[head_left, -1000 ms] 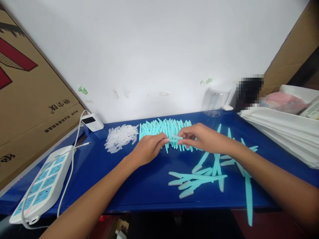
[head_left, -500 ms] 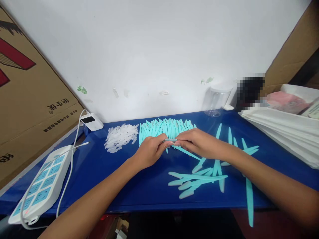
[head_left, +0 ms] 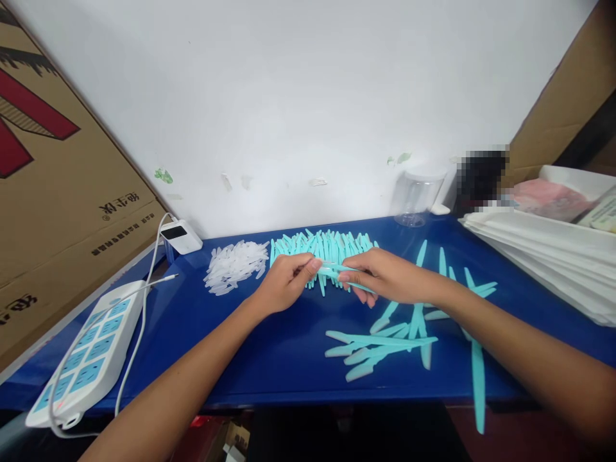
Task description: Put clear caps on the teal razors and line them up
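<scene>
Over the table's middle, my left hand (head_left: pixel 285 282) pinches a small clear plastic cap (head_left: pixel 328 263) between thumb and fingertips. My right hand (head_left: pixel 392 274) is closed on a turquoise eyebrow razor (head_left: pixel 357 284), its end pointing left toward the cap. Whether cap and razor touch, I cannot tell. Right behind both hands lies a dense row of turquoise razors (head_left: pixel 301 242), partly hidden by my fingers. A heap of clear caps (head_left: pixel 235 264) lies left of that row. Several loose razors (head_left: pixel 370 351) are scattered near and under my right forearm.
On the left are a white power strip (head_left: pixel 94 356) with a cable, a small white device (head_left: pixel 181 237) and a big cardboard box (head_left: pixel 72 167). A clear jar (head_left: pixel 418 196) stands against the wall. White stacked sheets (head_left: pixel 543 250) lie right. One razor (head_left: pixel 478 391) overhangs the front edge.
My hands have drawn slightly apart, so the clear cap and the razor now show between them. My right fingers have spread lower around the razor. The view has shifted slightly.
</scene>
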The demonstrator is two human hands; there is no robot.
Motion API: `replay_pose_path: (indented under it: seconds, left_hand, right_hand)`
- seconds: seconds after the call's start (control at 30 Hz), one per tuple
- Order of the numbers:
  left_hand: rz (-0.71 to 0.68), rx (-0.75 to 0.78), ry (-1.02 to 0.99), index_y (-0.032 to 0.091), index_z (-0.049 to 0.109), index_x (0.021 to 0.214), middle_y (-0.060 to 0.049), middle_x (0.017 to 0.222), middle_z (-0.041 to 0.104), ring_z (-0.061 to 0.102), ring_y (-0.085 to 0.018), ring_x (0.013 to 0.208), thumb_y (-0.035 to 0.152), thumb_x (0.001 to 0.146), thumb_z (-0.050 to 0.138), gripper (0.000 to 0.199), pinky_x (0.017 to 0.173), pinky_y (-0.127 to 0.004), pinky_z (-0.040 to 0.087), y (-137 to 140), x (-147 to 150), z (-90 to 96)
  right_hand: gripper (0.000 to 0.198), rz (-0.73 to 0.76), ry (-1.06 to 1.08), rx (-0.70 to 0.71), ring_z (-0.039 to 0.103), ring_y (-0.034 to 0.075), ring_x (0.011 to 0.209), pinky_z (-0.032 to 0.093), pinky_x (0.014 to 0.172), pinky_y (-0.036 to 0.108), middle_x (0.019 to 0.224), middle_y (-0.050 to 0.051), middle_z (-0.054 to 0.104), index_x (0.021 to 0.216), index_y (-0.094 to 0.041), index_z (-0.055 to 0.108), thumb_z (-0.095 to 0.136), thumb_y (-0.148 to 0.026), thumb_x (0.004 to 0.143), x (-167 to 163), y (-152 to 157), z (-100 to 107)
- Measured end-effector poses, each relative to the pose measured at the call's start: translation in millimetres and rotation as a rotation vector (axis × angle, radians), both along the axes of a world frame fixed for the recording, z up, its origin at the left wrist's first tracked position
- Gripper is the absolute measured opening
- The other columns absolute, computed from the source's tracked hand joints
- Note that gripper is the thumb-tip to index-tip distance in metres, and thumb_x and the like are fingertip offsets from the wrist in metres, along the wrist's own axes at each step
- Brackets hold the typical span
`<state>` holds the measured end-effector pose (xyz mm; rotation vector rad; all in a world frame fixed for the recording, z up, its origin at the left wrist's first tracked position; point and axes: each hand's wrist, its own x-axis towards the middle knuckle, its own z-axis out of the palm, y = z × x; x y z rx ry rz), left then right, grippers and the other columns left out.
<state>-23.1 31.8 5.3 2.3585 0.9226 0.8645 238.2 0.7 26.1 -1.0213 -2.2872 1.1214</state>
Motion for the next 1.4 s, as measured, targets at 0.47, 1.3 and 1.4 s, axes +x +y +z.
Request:
replay_pose_path:
  seconds: [0.47, 1.3, 1.4]
  left_hand:
    - [0.789, 0.188, 0.847, 0.018, 0.078, 0.101, -0.019, 0.097, 0.077, 0.073, -0.037, 0.093, 0.053, 0.105, 0.030, 0.060, 0.079, -0.042, 0.050, 47.9, -62.8, 17.3]
    - [0.489, 0.440, 0.494, 0.021, 0.075, 0.107, -0.007, 0.089, 0.073, 0.067, -0.022, 0.079, 0.045, 0.106, 0.046, 0.038, 0.067, -0.032, 0.042, 28.2, -30.0, -2.0]
    - [0.460, 0.453, 0.464, 0.021, 0.076, 0.104, -0.005, 0.084, 0.072, 0.065, -0.021, 0.075, 0.043, 0.105, 0.049, 0.034, 0.065, -0.032, 0.040, 29.9, -30.8, -4.9]
  right_hand:
    - [0.052, -0.540, -0.406, 0.087, 0.069, 0.023, 0.061, 0.045, 0.061, 0.033, 0.070, 0.009, 0.074, 0.084, -0.020, 0.064, 0.044, -0.064, 0.103, 50.1, 51.0, -20.5]
    - [0.039, 0.197, -0.467, -0.050, 0.061, 0.021, 0.088, 0.042, 0.065, 0.029, 0.110, 0.004, 0.067, 0.105, -0.024, 0.071, 0.084, -0.045, 0.074, 7.7, -12.9, 6.3]
    - [0.032, 0.211, -0.464, -0.047, 0.060, 0.020, 0.087, 0.040, 0.066, 0.030, 0.105, 0.003, 0.068, 0.095, -0.023, 0.072, 0.079, -0.051, 0.081, 2.5, -12.0, -0.4]
